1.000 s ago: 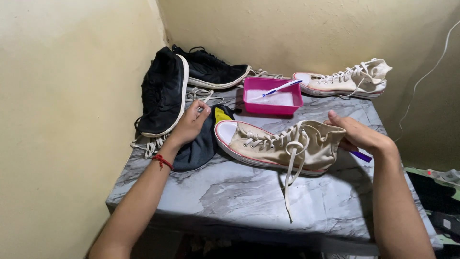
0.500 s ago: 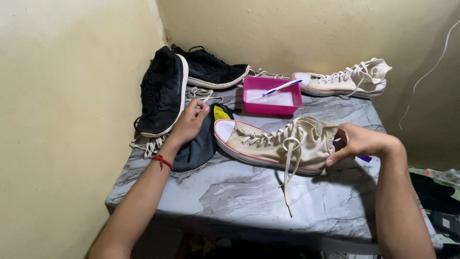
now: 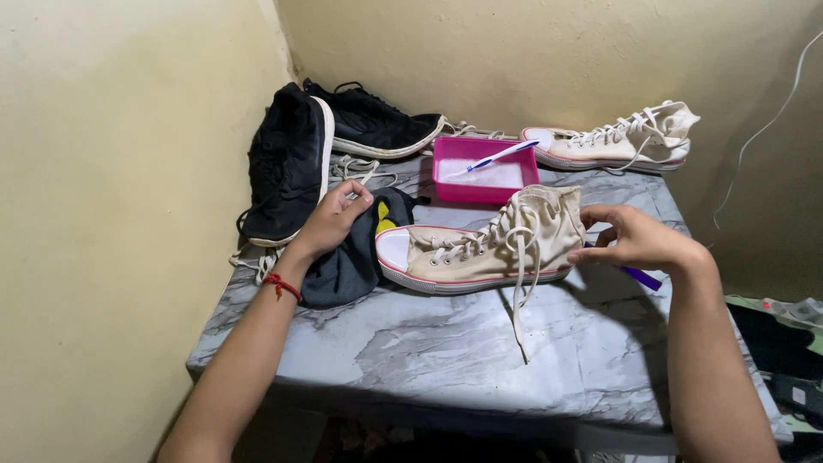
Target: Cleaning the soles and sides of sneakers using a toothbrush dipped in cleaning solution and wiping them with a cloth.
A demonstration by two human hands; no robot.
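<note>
Cream cloth makes up the high-top shoe with a white rubber toe (image 3: 480,249), and it lies on its side in the middle of the grey marble-look table (image 3: 411,360). Its long way runs left to right. The toe points to the left hand (image 3: 330,219) and the tall heel end points to the right hand (image 3: 639,240). One loose cream lace (image 3: 519,300) hangs down from the shoe toward the front of the table.

The right hand is the closer one. It sits just beside the heel end, with the fingers bent in a pinch. I cannot tell if it grips the shoe's edge or only touches it. A purple stick-like thing (image 3: 641,276) lies under that hand, mostly hidden.

The left hand is curled and rests on a dark grey cloth with a yellow patch (image 3: 351,261), just left of the toe. It is loosely closed on the cloth. A red string band (image 3: 281,285) is around that wrist.

Behind the shoe is a pink plastic tray (image 3: 484,167) with a blue and white toothbrush (image 3: 501,156) in it. A second cream high-top shoe (image 3: 613,141) lies at the back right. Two black shoes (image 3: 330,146) lean by the yellow wall (image 3: 111,171) at the back left.
</note>
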